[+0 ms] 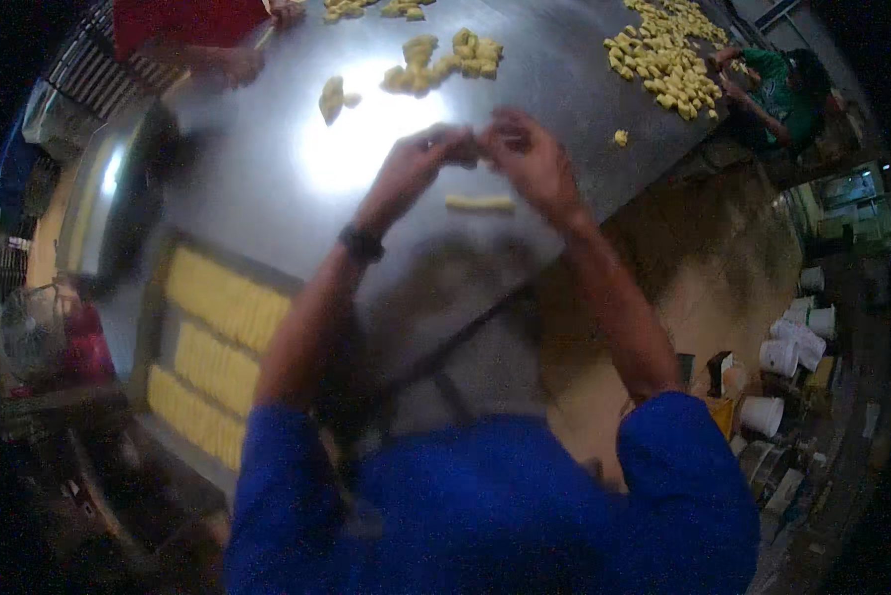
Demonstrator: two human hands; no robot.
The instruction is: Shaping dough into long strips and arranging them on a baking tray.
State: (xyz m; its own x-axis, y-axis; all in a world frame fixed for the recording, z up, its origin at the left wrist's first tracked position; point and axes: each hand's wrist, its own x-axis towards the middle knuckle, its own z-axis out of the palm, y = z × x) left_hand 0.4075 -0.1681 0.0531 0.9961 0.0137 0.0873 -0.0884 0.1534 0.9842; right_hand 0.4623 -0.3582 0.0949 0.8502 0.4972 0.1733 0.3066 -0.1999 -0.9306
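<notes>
My left hand point(435, 149) and my right hand point(520, 154) meet above the steel table point(227, 149), fingers curled and blurred; I cannot make out what, if anything, is between them. Just below them lies a pale yellow dough stick point(479, 203). Beyond my hands are small clusters of dough pieces point(415, 74), and a larger heap point(663, 69) lies at the table's right end.
At the lower left a tray point(143, 367) holds rows of dough sticks. A co-worker in green point(797, 99) is at the table's right end; another person's arm point(227, 64) reaches in at the upper left. White buckets point(763, 412) and other containers stand on the floor at the right.
</notes>
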